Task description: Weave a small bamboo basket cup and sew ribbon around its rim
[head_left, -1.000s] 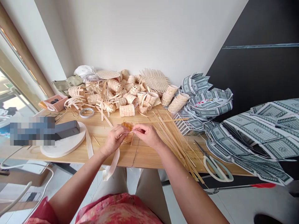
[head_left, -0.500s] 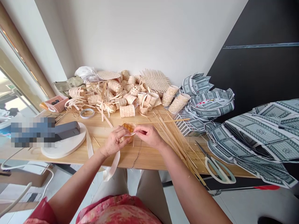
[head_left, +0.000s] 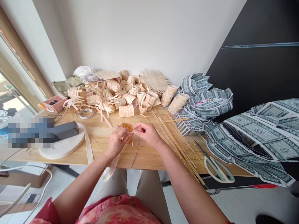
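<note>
My left hand [head_left: 118, 140] is closed, its fingers pinched on a white ribbon [head_left: 114, 168] whose loop hangs below it over the table's front edge. My right hand [head_left: 147, 133] meets it fingertip to fingertip, thumb and forefinger pinched on the ribbon's end; the small gap between them hides the detail. Just behind the fingers stands a small amber woven basket [head_left: 127, 125], partly covered by both hands. A thin dark thread [head_left: 135, 154] trails down from near the right fingertips across the wood.
Pale woven baskets [head_left: 126, 110] are heaped along the wall. Loose splints [head_left: 170, 130] and scissors [head_left: 216, 168] lie right, beside folded-card pieces [head_left: 257, 133]. At left are a tape roll [head_left: 86, 113] and a round white disc [head_left: 63, 151] under a dark device.
My fingertips have come together, and the white stretch of ribbon seen between them is now mostly covered. The left hand has turned slightly inward. The whole view has shifted a little.
</note>
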{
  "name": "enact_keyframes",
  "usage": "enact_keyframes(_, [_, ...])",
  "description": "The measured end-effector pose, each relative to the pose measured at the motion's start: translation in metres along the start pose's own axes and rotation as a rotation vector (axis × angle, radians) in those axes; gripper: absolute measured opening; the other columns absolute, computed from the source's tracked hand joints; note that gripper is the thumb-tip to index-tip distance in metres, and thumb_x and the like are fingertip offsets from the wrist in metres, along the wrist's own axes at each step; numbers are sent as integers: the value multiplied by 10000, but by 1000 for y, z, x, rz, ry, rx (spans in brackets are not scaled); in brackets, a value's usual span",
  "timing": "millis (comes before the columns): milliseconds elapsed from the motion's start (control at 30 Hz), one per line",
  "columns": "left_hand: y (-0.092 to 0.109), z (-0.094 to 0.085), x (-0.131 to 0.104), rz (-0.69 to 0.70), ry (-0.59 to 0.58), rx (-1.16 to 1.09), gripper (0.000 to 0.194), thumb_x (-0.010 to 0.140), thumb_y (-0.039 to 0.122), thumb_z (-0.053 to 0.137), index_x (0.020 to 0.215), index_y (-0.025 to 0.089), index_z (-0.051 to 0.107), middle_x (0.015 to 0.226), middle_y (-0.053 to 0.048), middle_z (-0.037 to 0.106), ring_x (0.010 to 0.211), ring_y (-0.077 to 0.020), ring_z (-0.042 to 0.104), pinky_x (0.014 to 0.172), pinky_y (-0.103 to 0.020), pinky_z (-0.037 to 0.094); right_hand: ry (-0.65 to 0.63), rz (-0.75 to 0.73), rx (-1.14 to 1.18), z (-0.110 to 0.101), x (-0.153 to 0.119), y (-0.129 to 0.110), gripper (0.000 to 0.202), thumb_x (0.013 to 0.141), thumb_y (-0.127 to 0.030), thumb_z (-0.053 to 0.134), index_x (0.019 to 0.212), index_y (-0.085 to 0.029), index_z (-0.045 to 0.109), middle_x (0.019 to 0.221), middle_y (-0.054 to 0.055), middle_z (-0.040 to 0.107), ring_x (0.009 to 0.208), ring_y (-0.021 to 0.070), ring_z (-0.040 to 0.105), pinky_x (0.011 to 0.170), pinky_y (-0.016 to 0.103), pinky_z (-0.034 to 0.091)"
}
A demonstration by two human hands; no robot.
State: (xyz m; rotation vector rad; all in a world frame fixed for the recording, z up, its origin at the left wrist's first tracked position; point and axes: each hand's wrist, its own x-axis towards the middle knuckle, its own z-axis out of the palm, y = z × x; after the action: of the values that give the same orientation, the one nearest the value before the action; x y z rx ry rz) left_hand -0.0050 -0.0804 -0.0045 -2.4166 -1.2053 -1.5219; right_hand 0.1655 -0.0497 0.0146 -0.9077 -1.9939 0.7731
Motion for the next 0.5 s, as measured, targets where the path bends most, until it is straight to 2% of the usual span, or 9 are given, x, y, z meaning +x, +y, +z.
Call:
enact_keyframes(67, [-1, 0, 0, -21, 9, 4, 90, 792, 144, 573, 728, 174, 518, 670, 4, 588, 664, -135, 520, 607, -230, 422, -13, -10, 0, -1, 2, 0, 85, 733, -207, 581, 773, -156, 636, 512, -72, 328, 486, 65, 298, 487, 201, 256])
enact_keyframes(200, [-3, -3, 0, -62, -5, -30, 64, 785, 140, 583, 759, 170, 533, 683, 8, 593, 645, -123, 529, 587, -218, 423, -72, -37, -8, -2, 4, -8, 102, 751, -175, 563, 740, -147, 661, 572, -35, 491, 514, 70, 370, 511, 205, 287])
enact_keyframes(333, [-3, -12, 4, -24, -94, -17, 37, 800, 135, 571, 778, 164, 578, 683, 3, 610, 654, -121, 534, 616, -227, 427, -93, -51, -30, -1, 5, -16, 101, 755, -147, 555, 725, -141, 651, 597, -26, 534, 531, 71, 401, 535, 202, 304])
enact_keyframes(500, [4, -25, 7, 37, -96, 279, 64, 783, 212, 608, 772, 210, 670, 879, -48, 644, 868, -206, 510, 732, -327, 402, -93, -50, -57, 2, 5, -18, 101, 747, -122, 547, 708, -140, 637, 592, -30, 539, 527, 68, 406, 527, 199, 296])
